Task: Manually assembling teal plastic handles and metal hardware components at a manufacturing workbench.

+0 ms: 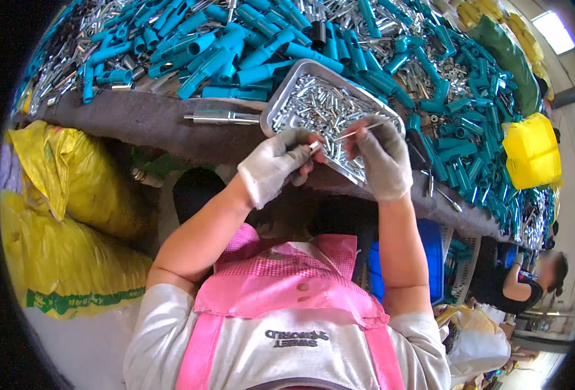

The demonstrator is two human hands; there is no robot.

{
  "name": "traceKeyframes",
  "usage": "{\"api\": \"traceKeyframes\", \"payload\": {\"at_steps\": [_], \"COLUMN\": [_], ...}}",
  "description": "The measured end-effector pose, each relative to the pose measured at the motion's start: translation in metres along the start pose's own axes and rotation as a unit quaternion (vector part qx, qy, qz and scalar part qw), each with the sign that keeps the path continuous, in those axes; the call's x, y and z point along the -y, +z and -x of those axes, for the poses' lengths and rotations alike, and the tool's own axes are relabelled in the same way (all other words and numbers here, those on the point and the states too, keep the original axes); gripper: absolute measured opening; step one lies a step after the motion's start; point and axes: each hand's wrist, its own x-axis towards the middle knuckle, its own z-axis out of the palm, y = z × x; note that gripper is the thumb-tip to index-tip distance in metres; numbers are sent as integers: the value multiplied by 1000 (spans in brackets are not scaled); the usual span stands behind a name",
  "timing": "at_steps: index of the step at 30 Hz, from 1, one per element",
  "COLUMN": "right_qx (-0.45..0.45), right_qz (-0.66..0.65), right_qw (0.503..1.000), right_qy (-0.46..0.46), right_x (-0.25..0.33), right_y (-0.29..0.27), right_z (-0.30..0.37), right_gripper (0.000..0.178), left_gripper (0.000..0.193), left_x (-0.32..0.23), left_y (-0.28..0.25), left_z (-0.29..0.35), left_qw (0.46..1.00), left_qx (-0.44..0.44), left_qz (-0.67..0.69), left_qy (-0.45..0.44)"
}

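Observation:
My left hand, in a worn white glove, pinches a small silver metal sleeve at the near edge of a metal tray. My right hand, gloved in grey, holds a thin metal pin pointing left toward that sleeve. Both hands hover over the tray's near corner, a few centimetres apart. The tray is filled with several small silver metal parts. A longer silver tube lies on the grey bench to the left of the tray.
The grey bench is heaped with teal plastic handles and loose metal pieces. Yellow sacks stand at my left. A yellow bin sits at the right. Another person works at the lower right.

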Motion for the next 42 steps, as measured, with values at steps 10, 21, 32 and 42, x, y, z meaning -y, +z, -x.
{"api": "traceKeyframes", "payload": {"at_steps": [10,21,32,42], "right_qx": [-11,-10,-8,105], "right_qz": [-18,33,593,676], "right_qw": [996,992,795,712], "right_qy": [85,119,-128,-157], "right_x": [-22,-12,-1,-8], "right_y": [17,21,-44,-74], "right_z": [3,12,-29,-80], "right_gripper": [13,15,14,13], "left_gripper": [27,26,22,23], "left_x": [-3,-3,7,28], "left_y": [-36,-24,-16,-12], "left_z": [-8,5,35,50], "left_qw": [979,981,980,980], "left_qx": [140,118,50,-7], "left_qz": [-145,91,138,163], "left_qy": [-19,-120,-135,-117]}}
